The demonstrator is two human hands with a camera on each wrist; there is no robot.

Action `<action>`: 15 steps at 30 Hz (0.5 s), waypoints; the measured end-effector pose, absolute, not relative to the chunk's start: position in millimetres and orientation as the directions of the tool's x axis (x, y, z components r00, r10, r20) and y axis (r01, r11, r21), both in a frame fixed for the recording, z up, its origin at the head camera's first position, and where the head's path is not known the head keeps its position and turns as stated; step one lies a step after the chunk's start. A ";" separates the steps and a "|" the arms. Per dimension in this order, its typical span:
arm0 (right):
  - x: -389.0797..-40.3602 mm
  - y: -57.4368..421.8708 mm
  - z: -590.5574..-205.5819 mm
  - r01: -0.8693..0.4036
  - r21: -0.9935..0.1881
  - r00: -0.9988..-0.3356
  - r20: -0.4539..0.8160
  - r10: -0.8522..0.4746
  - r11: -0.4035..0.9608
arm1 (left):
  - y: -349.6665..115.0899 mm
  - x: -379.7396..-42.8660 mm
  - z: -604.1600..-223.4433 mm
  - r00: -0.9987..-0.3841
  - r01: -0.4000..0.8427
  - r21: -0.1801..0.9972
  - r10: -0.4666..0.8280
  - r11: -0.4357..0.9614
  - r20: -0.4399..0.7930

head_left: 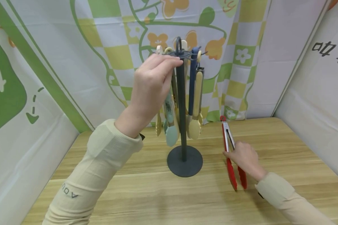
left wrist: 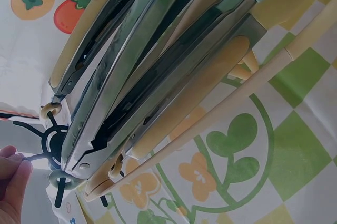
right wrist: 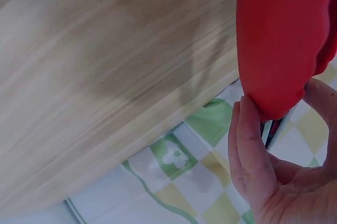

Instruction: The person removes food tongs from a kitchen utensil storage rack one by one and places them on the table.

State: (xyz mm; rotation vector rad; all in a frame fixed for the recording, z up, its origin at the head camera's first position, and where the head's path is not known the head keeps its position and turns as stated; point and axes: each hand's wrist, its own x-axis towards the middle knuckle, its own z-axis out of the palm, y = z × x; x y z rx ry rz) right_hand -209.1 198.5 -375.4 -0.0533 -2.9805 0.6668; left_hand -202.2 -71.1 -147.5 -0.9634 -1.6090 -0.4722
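A dark rotating-style utensil rack stands on the table, with a slim post (head_left: 181, 106) and a round base (head_left: 185, 165). My left hand (head_left: 153, 78) is at its top, and in the left wrist view the thumb and finger pinch one wire hook (left wrist: 36, 156). From the other hooks hang mint-green tongs (head_left: 171, 136), yellow-handled tongs (head_left: 197, 93) and a navy-handled utensil (head_left: 192, 81). To the right, my right hand (head_left: 245, 157) grips red-and-steel tongs (right wrist: 284, 39) about the middle. Their spread red heads point toward me, and their red pull ring (head_left: 222, 118) points away.
The wooden tabletop (head_left: 129, 193) runs under everything. Behind its far edge hangs a patterned cloth (head_left: 112, 56) in green, yellow and white. Pale printed panels (head_left: 312, 93) close in the sides.
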 end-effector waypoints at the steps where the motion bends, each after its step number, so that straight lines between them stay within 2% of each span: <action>1: -209.5 198.6 -376.1 0.018 -0.430 -0.996 0.069 0.052 0.903 | -71.1 -202.1 -147.5 -0.020 0.790 -0.190 0.334 0.583 0.943; 15: -216.2 199.7 -385.6 0.027 -0.432 -0.999 0.029 0.044 0.901 | -70.9 -202.4 -147.6 -0.022 0.791 -0.188 0.334 0.583 0.942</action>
